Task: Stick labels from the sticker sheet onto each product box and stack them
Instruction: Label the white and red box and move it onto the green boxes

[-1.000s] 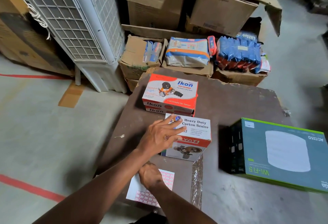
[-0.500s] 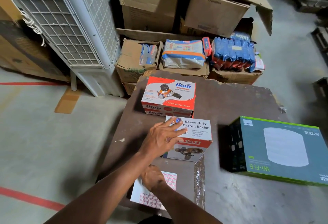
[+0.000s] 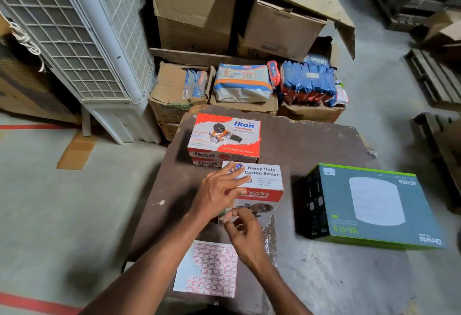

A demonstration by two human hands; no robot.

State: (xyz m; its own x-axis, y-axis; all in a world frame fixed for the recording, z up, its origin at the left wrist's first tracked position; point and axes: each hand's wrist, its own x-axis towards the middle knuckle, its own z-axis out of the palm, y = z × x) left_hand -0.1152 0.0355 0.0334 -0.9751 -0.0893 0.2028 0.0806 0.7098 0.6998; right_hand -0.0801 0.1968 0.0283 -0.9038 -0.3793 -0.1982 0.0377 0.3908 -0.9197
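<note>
My left hand (image 3: 217, 195) lies with fingers spread on the top left of the white and red "Heavy Duty Carton Sealer" box (image 3: 264, 177), fingertips by a blue mark near its corner. My right hand (image 3: 245, 232) hovers in front of that box, thumb and fingers pinched on what looks like a small label, too blurred to be sure. The sticker sheet (image 3: 209, 272), with pink-edged labels and several gaps, lies flat at the near edge of the brown table (image 3: 311, 145). Two stacked red "Ikon" boxes (image 3: 224, 135) stand just behind. A grey-green Wi-Fi box (image 3: 374, 205) lies to the right.
A white air cooler (image 3: 74, 40) stands at the left beyond the table. Large cardboard cartons (image 3: 199, 15) and packs of goods (image 3: 243, 83) crowd the floor behind it. Dark pallets (image 3: 434, 75) line the right. A strip of clear plastic (image 3: 270, 240) lies beside the sheet.
My right hand has lifted off the sticker sheet and moved up to the front of the carton sealer box. My left hand stays on the box top.
</note>
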